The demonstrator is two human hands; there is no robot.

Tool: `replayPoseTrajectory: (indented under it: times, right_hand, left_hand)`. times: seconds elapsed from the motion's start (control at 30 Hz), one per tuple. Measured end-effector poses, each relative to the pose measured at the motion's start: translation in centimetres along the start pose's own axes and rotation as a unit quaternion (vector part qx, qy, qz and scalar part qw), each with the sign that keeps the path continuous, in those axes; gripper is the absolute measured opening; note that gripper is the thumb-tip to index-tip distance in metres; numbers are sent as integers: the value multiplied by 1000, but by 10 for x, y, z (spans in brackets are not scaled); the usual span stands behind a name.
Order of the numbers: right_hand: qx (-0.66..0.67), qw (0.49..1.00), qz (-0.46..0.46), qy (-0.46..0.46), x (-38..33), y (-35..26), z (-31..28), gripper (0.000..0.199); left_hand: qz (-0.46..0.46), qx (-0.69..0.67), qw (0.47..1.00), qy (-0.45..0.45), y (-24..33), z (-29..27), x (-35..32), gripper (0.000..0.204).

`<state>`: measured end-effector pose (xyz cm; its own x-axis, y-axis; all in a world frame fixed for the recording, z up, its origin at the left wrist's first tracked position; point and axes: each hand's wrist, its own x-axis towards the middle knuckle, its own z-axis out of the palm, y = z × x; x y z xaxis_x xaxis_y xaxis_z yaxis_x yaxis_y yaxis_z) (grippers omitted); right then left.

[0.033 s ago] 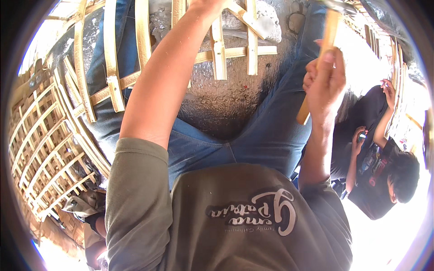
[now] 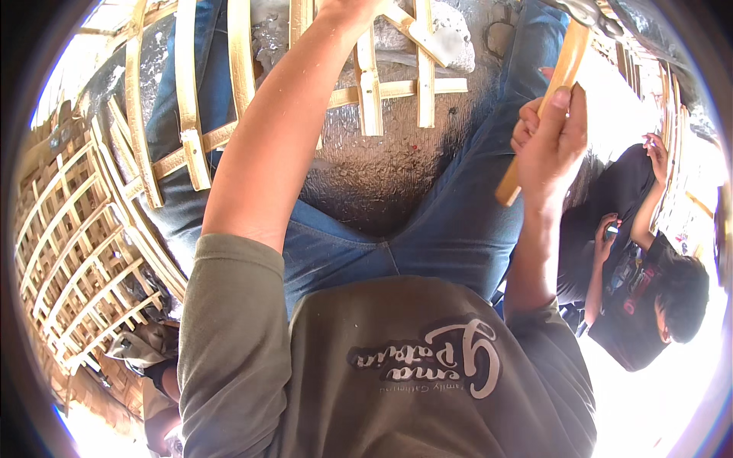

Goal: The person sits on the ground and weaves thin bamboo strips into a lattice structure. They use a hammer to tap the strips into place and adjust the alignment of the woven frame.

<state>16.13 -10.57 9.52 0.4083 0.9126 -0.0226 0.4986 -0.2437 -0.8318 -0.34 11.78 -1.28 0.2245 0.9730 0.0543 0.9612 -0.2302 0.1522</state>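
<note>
My right hand (image 2: 551,141) is wrapped round the wooden handle of a hammer (image 2: 566,65), raised over my right thigh. The metal head is at the upper right edge, partly cut off. My left arm stretches forward over a lattice of split bamboo slats (image 2: 188,99). Only the base of my left hand (image 2: 355,6) shows at the top edge, among the slats; its fingers are out of view. The lattice lies across my left leg and over a dark, worn surface (image 2: 374,179) between my legs. A rough grey block (image 2: 456,46) sits beneath the slats' far part.
Bamboo lattice panels (image 2: 72,252) stand at the left. A brownish cloth or bag (image 2: 145,341) lies below them. Close by on the right sits another person in dark clothes (image 2: 637,305), with a small object in one hand. Bamboo strips (image 2: 672,137) stand behind that person.
The hammer's head has tipped to the right and the handle's lower end has shifted slightly left. My right hand has turned a little with it. The lattice and my left arm look the same.
</note>
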Motion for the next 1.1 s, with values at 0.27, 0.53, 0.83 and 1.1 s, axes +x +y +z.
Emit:
replayPoseTrajectory:
  times: [0.27,0.53,0.83,1.1]
  right_hand:
    - [-123,989,-83,-24,-1,17,9,19]
    - [-162,979,-73,-98,2,40,19,24]
    - [338,914,180,-134,-11,6,-50,40]
    - [362,900,225,-96,-44,41,-82,42]
  left_hand:
    - [51,5,994,100,-4,20,-1,25]
    - [17,-11,1000,25,11,-2,9,22]
    - [-7,-33,999,7,11,0,13,29]
    - [-30,-10,999,-14,14,1,14,42]
